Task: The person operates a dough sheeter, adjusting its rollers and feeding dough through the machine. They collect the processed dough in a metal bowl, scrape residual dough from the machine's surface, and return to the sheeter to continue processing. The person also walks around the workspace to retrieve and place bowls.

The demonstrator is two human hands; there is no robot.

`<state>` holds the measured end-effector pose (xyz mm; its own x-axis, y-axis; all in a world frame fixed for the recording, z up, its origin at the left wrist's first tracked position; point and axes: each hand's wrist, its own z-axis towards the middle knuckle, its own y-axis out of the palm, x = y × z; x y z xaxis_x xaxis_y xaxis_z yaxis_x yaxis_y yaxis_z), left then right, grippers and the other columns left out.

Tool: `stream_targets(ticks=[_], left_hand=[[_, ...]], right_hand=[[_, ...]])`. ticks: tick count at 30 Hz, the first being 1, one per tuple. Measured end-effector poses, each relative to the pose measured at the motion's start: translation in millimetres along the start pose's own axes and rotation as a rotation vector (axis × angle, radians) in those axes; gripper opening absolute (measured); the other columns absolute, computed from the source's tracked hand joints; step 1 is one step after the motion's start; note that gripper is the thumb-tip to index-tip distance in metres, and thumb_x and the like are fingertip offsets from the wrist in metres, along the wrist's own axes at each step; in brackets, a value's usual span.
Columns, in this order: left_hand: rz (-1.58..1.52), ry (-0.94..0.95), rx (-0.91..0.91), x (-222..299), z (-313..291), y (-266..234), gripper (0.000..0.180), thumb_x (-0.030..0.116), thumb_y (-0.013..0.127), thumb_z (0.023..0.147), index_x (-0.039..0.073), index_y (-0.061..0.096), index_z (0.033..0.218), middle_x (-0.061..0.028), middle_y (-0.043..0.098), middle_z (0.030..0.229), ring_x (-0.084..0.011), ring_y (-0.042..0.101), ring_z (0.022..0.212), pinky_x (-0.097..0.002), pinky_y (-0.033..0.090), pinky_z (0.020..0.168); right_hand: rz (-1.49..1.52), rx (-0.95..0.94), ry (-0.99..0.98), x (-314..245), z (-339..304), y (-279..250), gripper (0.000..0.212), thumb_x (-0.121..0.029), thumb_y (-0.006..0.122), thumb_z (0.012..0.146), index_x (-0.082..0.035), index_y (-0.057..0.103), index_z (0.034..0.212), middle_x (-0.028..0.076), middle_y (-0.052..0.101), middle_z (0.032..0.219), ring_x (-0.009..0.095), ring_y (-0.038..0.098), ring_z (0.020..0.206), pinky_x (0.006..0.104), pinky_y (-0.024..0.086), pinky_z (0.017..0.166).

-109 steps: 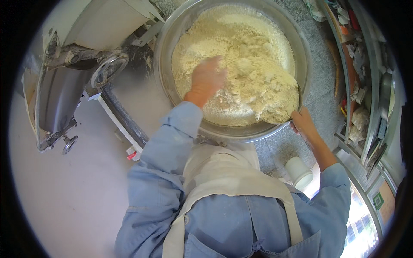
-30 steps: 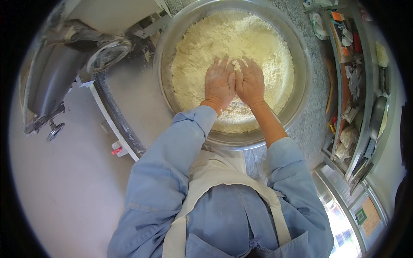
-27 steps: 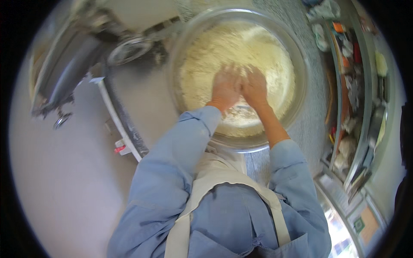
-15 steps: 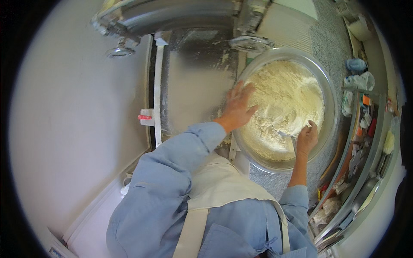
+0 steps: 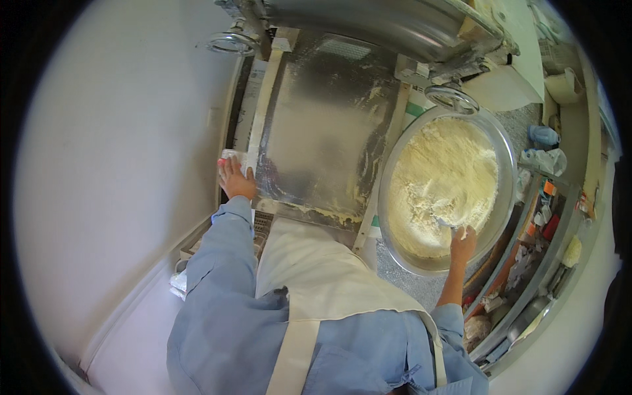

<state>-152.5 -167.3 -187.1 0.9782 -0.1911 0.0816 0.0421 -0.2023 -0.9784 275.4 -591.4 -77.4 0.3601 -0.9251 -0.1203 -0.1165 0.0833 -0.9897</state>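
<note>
A large round metal bowl (image 5: pixel 508 164) on my right is full of pale yellow, crumbly flour mixture (image 5: pixel 447 164), with whiter flour toward its near side. My right hand (image 5: pixel 463 242) is at the near right inside of the bowl, its fingers closed on a scoop-like tool (image 5: pixel 445 224) mostly sunk in the flour; its exact kind is hidden. At the left side of the machine, my left hand (image 5: pixel 236 179) lies with outstretched fingers on a small switch box (image 5: pixel 230 155) with a red button. That hand holds nothing.
Before me is a flour-dusted metal machine bed (image 5: pixel 316 145), with a big steel roller (image 5: pixel 375 26) across its far end. Handwheels (image 5: pixel 451 99) flank the roller. A cluttered shelf (image 5: pixel 520 257) stands at the right, and a white wall (image 5: pixel 118 164) at the left.
My left hand has moved from the bowl's left rim across to the red-button switch box. My right hand stays in the bowl with the tool. The view has shifted leftward.
</note>
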Motion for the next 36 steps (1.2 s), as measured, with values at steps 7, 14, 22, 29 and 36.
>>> stream_targets(ticks=[7, 14, 22, 29, 36], left_hand=[[-0.032, -0.073, -0.025, 3.4, -16.1, 7.1, 0.065, 0.038, 0.056, 0.081, 0.009, 0.035, 0.135, -0.0130, 0.032, 0.140, -0.0345, 0.025, 0.131, -0.0519, 0.024, 0.102], [0.040, 0.051, 0.095, -8.1, -3.2, 6.8, 0.055, 0.034, 0.054, 0.084, 0.013, 0.039, 0.133, -0.0104, 0.033, 0.141, -0.0305, 0.021, 0.134, -0.0477, 0.022, 0.105], [0.223, 0.303, -0.148, -40.7, 33.5, 5.8, 0.043, 0.034, 0.054, 0.085, 0.017, 0.048, 0.125, -0.0075, 0.038, 0.137, -0.0306, 0.023, 0.134, -0.0496, 0.025, 0.104], [-0.037, 0.507, -0.092, -73.6, 49.2, 15.7, 0.042, 0.020, 0.065, 0.075, 0.013, 0.051, 0.115, -0.0107, 0.046, 0.124, -0.0323, 0.036, 0.121, -0.0437, 0.030, 0.102], [-0.109, 0.518, -0.017, -74.0, 47.9, 29.2, 0.027, 0.014, 0.062, 0.074, 0.010, 0.054, 0.099, -0.0127, 0.050, 0.113, -0.0367, 0.041, 0.114, -0.0464, 0.033, 0.099]], right_hand=[[0.102, -0.135, 0.122, 0.3, 7.7, 10.2, 0.038, -0.028, 0.051, 0.085, 0.002, 0.055, 0.108, 0.024, 0.060, 0.100, 0.040, 0.057, 0.092, 0.0432, 0.046, 0.078], [-0.317, -0.356, -0.175, 49.2, 28.8, 33.6, 0.040, -0.035, 0.041, 0.087, -0.002, 0.057, 0.102, 0.023, 0.060, 0.099, 0.040, 0.056, 0.087, 0.0444, 0.045, 0.074], [0.520, -0.339, 0.418, 32.1, 18.8, 33.9, 0.044, -0.033, 0.037, 0.085, 0.005, 0.058, 0.084, 0.019, 0.061, 0.079, 0.027, 0.060, 0.071, 0.0366, 0.045, 0.066], [0.309, -0.377, 0.375, 47.6, 24.1, 34.4, 0.036, -0.027, 0.038, 0.084, 0.004, 0.056, 0.082, 0.017, 0.061, 0.078, 0.026, 0.058, 0.067, 0.0356, 0.045, 0.065], [-0.474, -0.402, -0.115, 93.7, 17.9, 72.2, 0.016, -0.020, 0.054, 0.078, -0.006, 0.055, 0.087, 0.015, 0.059, 0.087, 0.031, 0.056, 0.087, 0.0425, 0.043, 0.075]])
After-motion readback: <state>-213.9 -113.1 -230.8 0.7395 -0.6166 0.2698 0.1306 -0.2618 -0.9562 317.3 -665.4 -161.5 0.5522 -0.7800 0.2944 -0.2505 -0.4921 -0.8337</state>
